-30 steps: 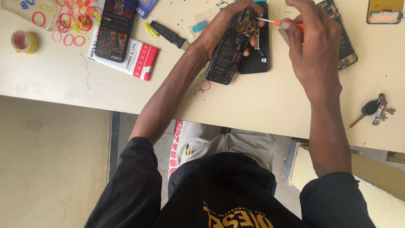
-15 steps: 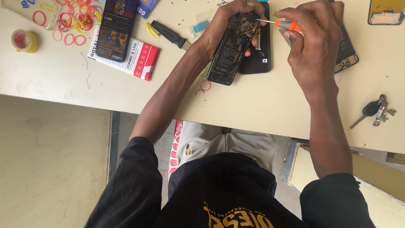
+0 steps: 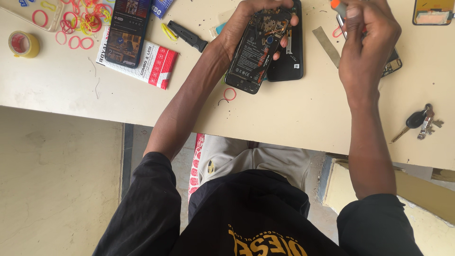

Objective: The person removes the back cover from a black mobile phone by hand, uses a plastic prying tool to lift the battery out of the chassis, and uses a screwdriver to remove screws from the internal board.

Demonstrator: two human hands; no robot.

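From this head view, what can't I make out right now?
- Screwdriver: only its orange handle shows; right hand and top edge hide the tip.
- Opened phone: top end under left hand; screws too small to tell.
- Phone behind right hand: mostly covered.
- Screen part: cut by top edge.

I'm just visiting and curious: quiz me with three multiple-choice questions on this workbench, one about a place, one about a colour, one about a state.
1. Where are the keys?
A. near the right arm, at the table's edge
B. on the tape roll
C. under the opened phone

2. What colour is the screwdriver handle?
A. green
B. orange
C. white

3. The phone in the left hand is:
A. sealed
B. wrapped
C. opened, insides showing

Answers: 1 A, they lie beside the right forearm; 2 B, orange shows above the right hand; 3 C, the opened phone shows battery and circuitry.
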